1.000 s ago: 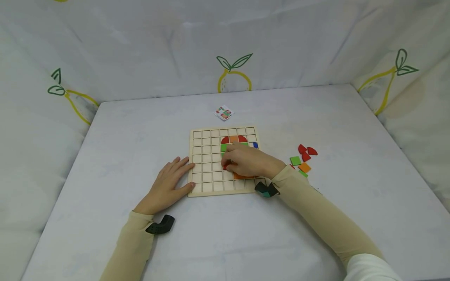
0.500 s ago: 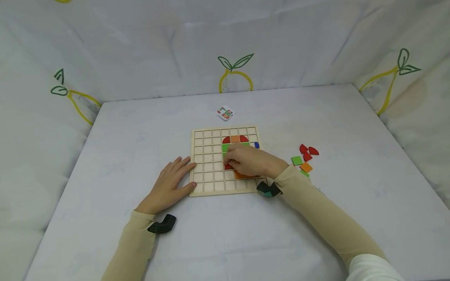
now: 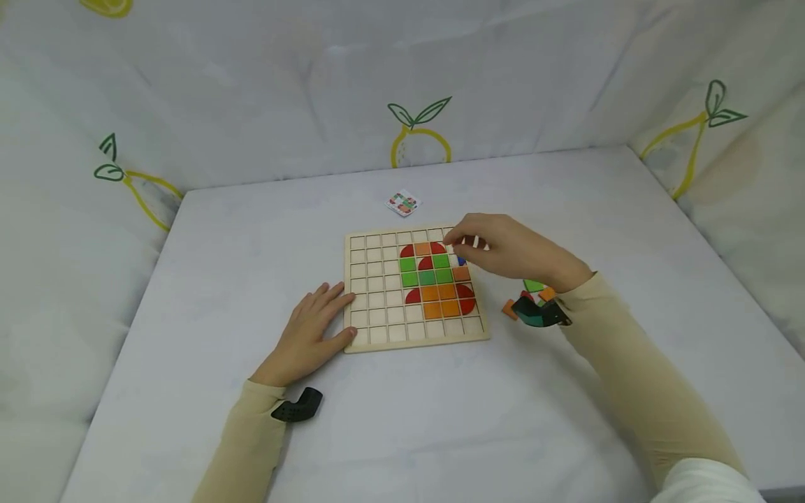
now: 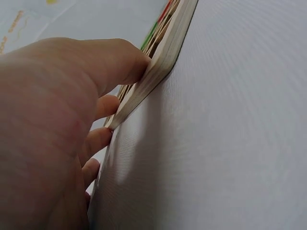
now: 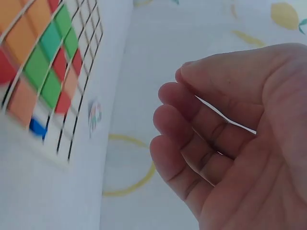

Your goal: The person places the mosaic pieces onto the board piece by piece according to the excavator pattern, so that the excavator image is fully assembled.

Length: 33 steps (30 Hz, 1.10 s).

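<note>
Right hand [image 3: 503,244] lifted, empty, two o'clock of pale wooden grid board [image 3: 415,344] | red quarter-circle tile [image 3: 414,297] laid | left hand [image 3: 307,334] relaxed

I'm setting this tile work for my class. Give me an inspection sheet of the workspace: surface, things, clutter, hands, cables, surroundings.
Surface: white tabletop.
Board: wooden grid, partly filled.
Placed tiles: red, orange, green and blue, towards the board's right side.
Card: colored pattern, beyond the board.
Clutter: loose tiles right of the board, partly hidden by the wrist.
Left hand: touches the board's left edge.
Right hand: raised near the far right corner; no tile seen in it.
Cables: nothing seen.
Surroundings: white cloth with lemon drawings.
</note>
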Each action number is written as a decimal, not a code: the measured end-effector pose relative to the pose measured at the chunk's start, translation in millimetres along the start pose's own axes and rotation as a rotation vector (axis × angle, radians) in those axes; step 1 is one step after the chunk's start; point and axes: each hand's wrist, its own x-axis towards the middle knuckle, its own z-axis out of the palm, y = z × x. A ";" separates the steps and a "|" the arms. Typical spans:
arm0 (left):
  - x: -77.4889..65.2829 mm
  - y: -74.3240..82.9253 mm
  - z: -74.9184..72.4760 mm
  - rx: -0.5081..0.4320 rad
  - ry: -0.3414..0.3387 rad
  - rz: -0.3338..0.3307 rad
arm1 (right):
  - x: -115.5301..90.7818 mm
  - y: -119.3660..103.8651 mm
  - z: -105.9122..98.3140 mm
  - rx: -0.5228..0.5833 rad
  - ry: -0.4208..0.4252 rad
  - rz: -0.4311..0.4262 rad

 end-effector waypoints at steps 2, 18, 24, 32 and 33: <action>-0.4 0.1 0.6 0.003 0.004 0.001 | -8.2 5.6 -11.0 -0.026 0.004 0.061; -4.6 -0.9 4.3 0.031 0.055 0.047 | -59.1 66.1 -42.0 -0.110 -0.057 0.325; -7.0 -4.7 5.9 0.027 0.092 0.062 | -58.3 92.3 -32.4 -0.147 -0.103 0.393; -8.6 -5.3 -0.3 0.021 0.016 0.113 | -57.0 104.5 -18.1 -0.188 -0.151 0.440; -7.9 -4.2 -3.3 0.032 -0.008 0.122 | -57.0 104.3 -17.2 -0.190 -0.148 0.441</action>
